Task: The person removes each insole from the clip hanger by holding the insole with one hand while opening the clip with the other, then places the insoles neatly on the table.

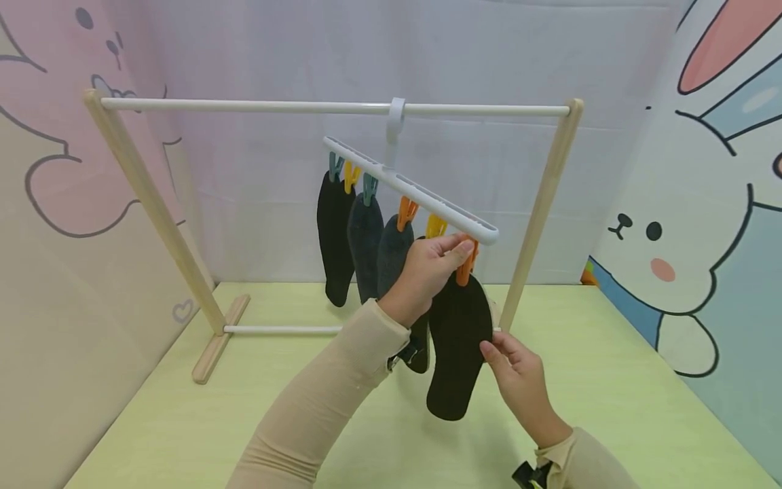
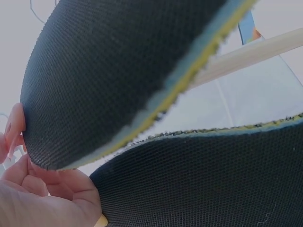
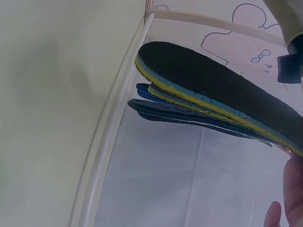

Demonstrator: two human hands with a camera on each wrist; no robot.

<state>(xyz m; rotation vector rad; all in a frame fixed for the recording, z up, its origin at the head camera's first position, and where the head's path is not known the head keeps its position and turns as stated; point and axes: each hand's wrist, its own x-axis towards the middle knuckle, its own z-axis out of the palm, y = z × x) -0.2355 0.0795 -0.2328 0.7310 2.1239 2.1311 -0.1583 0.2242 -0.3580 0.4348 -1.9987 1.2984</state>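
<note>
In the head view my left hand (image 1: 427, 272) pinches the orange clip (image 1: 466, 263) at the near end of the white hanger (image 1: 421, 193). From that clip hangs a black insole (image 1: 459, 353), whose right edge my right hand (image 1: 519, 380) holds between thumb and fingers. Several more insoles hang behind it from clips, black at the far end (image 1: 334, 238) and dark grey (image 1: 365, 244) nearer. The left wrist view shows my left hand (image 2: 52, 194) at the end of one insole (image 2: 109, 71), with another beside it. My right fingertips (image 3: 292, 189) show in the right wrist view.
A rack with a white top bar (image 1: 244, 106) and wooden legs (image 1: 544, 210) carries the hanger by its hook (image 1: 396, 119). Its lower white bar (image 1: 281, 330) runs behind the insoles, just above the pale green table (image 1: 153, 421). Printed walls stand at both sides.
</note>
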